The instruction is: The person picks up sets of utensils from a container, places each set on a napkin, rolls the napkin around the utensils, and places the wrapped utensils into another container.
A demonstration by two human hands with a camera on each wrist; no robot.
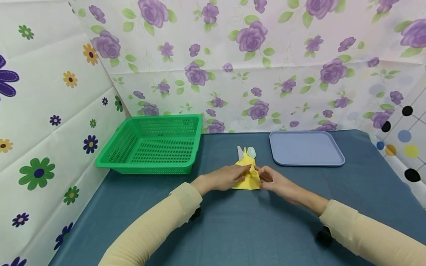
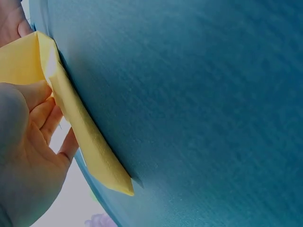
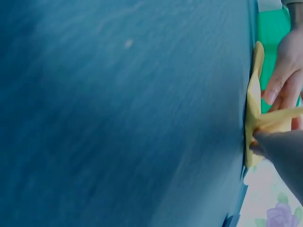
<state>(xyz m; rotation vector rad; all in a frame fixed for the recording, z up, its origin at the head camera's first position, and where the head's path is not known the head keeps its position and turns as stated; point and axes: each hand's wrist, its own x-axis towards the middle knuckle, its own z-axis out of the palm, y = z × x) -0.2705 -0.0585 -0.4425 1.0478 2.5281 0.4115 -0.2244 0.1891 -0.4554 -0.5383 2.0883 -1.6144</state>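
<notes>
My head view takes in a flowered backdrop (image 1: pixel 226 88) behind a blue cloth-covered worktop (image 1: pixel 253 232). On the worktop's far left I have a green basket (image 1: pixel 149 165), and toward the far right a pale blue tray (image 1: pixel 306 147) lies flat. Between and nearer me, both hands are at a yellow napkin. My left hand (image 1: pixel 225 178) lies over its left side, fingers fairly straight and touching it. My right hand (image 1: pixel 274 180) pinches a raised fold on the right, thumb and fingers curled. The yellow napkin (image 1: pixel 248 184) rests on the worktop; from its far end poke a white knife (image 1: pixel 240 152), a pale spoon (image 1: pixel 252 152) and, between them, a yellow fork (image 1: pixel 245 150).
</notes>
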